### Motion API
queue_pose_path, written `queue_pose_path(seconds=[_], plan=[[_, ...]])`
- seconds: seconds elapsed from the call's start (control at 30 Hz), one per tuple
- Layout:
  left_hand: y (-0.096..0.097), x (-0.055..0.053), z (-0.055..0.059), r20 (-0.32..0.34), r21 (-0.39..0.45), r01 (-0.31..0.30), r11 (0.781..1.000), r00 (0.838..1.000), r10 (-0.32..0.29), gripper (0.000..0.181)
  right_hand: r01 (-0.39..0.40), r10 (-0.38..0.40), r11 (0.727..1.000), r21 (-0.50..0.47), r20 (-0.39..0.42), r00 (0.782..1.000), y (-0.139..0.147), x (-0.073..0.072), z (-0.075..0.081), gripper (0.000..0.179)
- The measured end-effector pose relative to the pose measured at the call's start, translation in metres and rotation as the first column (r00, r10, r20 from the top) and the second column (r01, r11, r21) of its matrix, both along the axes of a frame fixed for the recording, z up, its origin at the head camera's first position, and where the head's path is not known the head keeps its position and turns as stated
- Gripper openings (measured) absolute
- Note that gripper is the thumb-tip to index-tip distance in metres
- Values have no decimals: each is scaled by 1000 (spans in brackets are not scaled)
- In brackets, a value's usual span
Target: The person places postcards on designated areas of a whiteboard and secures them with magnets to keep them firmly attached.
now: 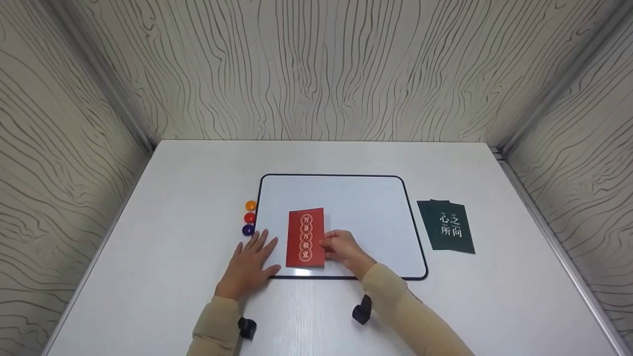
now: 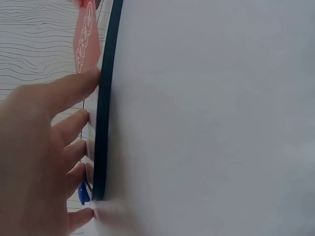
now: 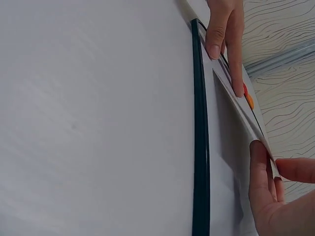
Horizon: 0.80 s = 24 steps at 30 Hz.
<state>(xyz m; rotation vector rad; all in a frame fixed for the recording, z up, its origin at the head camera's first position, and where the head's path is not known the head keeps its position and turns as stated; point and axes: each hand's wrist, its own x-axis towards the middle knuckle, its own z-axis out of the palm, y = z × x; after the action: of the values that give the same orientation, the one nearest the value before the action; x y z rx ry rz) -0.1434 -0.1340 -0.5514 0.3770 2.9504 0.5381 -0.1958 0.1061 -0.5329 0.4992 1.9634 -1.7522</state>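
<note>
My right hand (image 1: 344,248) pinches a red card (image 1: 294,237) by its right edge, thumb on top and fingers underneath. White characters in linked circles run down the card's face. It sits over the left half of a whiteboard (image 1: 368,212) with a dark rim, and in the right wrist view the card (image 3: 241,108) is tilted, its held edge raised off the board. With fingers spread, my left hand (image 1: 247,268) rests on the board's lower left corner; its thumb (image 2: 74,88) lies at the dark rim in the left wrist view.
Beside the board's left edge are three round magnets: orange (image 1: 250,205), red (image 1: 249,217) and dark blue (image 1: 248,230). Dark green cards (image 1: 452,240) with white characters lie overlapped to the right of the board. Wood-patterned walls (image 1: 316,74) enclose the white table (image 1: 163,237).
</note>
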Motion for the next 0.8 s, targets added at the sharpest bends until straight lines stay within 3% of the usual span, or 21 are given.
queue_pose_path(seconds=[0.53, 0.8], plan=[[-1, 0, 0, 15, 13, -4, 1000, 1000, 4, 65, -11, 11, 1000, 9, -36, 999, -14, 5, -4, 21], [-1, -3, 0, 42, 43, -30, 999, 999, 28, 61, -36, 47, 994, 100, -106, 993, -19, 8, -3, 18]])
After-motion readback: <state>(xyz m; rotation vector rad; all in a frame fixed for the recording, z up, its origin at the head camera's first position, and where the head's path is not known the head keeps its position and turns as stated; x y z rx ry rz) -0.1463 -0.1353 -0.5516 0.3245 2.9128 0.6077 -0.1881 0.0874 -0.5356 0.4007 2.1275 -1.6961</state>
